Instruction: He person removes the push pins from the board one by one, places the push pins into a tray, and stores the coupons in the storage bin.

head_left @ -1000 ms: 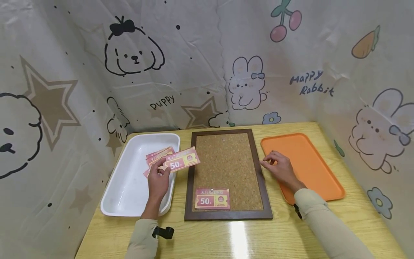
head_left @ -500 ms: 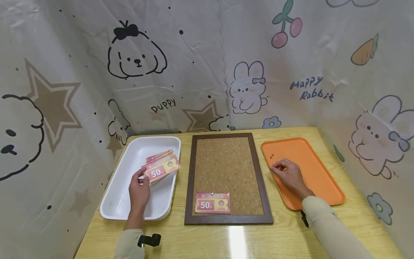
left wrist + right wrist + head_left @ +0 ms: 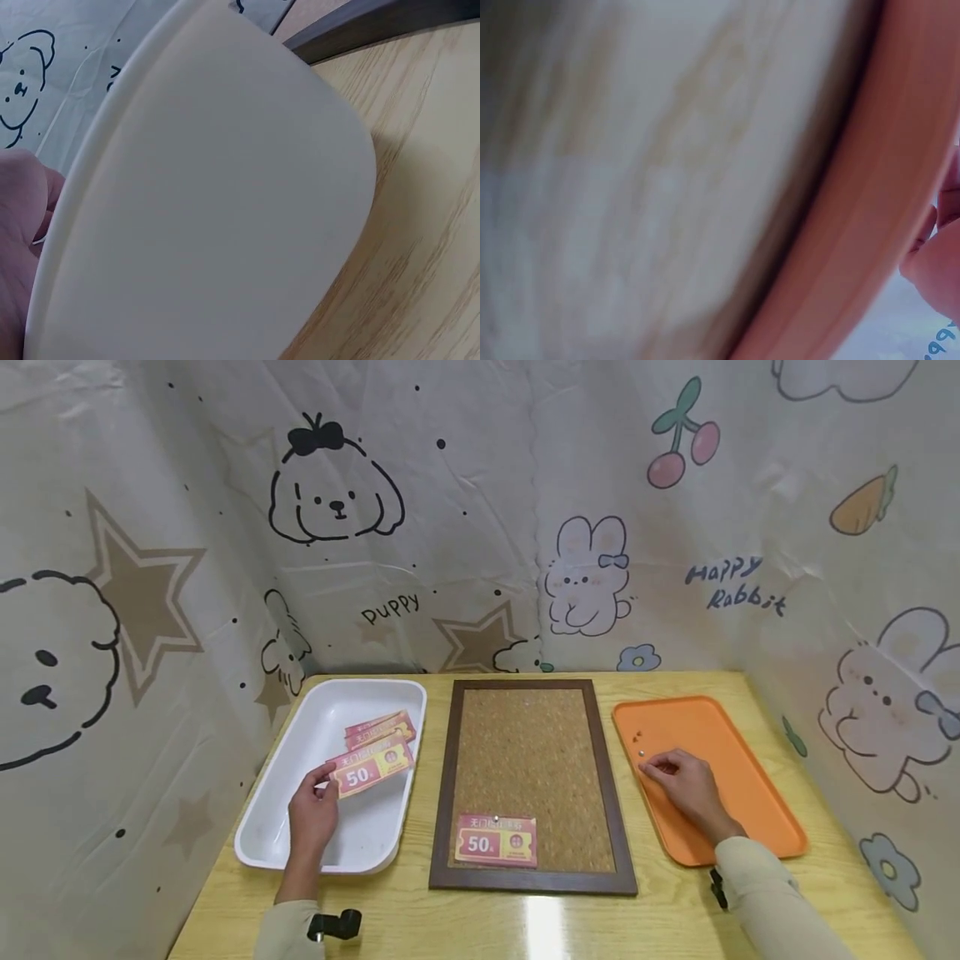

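My left hand (image 3: pixel 311 810) pinches a pink and yellow coupon (image 3: pixel 372 770) marked 50 between thumb and fingers, above the white plastic tub (image 3: pixel 288 785). Several similar coupons (image 3: pixel 382 727) lie fanned out behind it. My right hand (image 3: pixel 686 789) is at the left side of the orange tray (image 3: pixel 738 785), thumb and index tips close together. Just beyond those tips lies a small silvery pin (image 3: pixel 641 752); whether the fingers grip anything is too small to tell. Between the hands a framed corkboard (image 3: pixel 532 752) carries one coupon (image 3: pixel 497 841) at its lower left, pinned at its top edge.
Small dark red specks (image 3: pixel 637 737) lie in the orange tray's upper left. The tub's outer wall (image 3: pixel 210 187) fills most of the left wrist view. A cartoon-printed curtain (image 3: pixel 480 510) encloses the wooden table (image 3: pixel 420 927) at the back and sides.
My left hand has drawn the coupon left, from near the corkboard back over the tub. My right hand has moved from the tray's left edge onto the tray.
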Demonstrator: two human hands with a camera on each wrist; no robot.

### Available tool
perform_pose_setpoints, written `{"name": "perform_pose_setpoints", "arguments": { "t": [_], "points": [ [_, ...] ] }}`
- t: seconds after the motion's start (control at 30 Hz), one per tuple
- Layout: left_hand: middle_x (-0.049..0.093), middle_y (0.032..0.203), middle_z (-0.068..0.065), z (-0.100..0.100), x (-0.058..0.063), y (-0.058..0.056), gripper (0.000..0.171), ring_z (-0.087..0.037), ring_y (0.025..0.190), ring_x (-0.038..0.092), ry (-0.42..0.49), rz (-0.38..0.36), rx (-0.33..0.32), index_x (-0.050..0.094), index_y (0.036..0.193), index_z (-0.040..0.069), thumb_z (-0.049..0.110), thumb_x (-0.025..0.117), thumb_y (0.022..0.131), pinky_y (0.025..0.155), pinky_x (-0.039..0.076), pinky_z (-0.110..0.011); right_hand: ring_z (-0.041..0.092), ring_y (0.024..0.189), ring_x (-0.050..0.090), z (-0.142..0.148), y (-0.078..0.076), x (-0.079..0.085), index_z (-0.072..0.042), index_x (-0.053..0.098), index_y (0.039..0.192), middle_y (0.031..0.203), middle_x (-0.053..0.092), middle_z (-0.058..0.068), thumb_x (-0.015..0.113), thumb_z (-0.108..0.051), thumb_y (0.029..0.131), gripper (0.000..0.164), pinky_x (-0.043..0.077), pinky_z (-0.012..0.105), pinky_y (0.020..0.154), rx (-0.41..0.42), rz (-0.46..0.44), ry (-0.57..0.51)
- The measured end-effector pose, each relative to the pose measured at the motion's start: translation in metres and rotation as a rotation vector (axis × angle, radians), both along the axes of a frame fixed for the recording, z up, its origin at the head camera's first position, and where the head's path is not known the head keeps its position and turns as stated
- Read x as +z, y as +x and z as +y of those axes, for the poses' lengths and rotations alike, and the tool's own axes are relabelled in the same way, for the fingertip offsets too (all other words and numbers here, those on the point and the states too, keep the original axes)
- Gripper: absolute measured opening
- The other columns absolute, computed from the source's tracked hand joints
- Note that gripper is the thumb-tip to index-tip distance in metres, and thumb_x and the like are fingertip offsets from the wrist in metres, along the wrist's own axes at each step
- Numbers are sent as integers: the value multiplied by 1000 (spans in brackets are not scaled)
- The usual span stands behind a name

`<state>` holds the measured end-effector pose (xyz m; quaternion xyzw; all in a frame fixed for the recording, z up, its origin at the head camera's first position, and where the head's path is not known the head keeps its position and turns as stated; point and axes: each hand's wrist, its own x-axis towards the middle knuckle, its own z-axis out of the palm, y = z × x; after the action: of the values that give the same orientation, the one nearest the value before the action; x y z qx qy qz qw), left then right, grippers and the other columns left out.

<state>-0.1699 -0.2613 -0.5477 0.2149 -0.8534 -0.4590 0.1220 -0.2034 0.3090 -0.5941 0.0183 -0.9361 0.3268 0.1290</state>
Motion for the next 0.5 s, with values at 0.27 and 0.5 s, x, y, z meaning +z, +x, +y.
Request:
{"name": "perform_pose_setpoints", "arguments": {
  "t": [0.27,0.5],
  "points": [
    [58,120,-10,2,-2,-5,35,-17,89,49,-5,-63,-12,58,129,12,18,48,97,67,40,-24,15,77,59,8,4,0,-16,72,90,89,67,3,66,-45,89,29,46,29,66,-4,-65,25],
    [59,118,-12,3,-7,-3,35,-20,88,50,-43,-66,-11,58,129,9,16,50,96,67,39,-26,16,79,60,12,9,-2,-17,71,91,91,67,4,65,-44,90,28,46,31,67,-4,-139,42]
  ]
}}
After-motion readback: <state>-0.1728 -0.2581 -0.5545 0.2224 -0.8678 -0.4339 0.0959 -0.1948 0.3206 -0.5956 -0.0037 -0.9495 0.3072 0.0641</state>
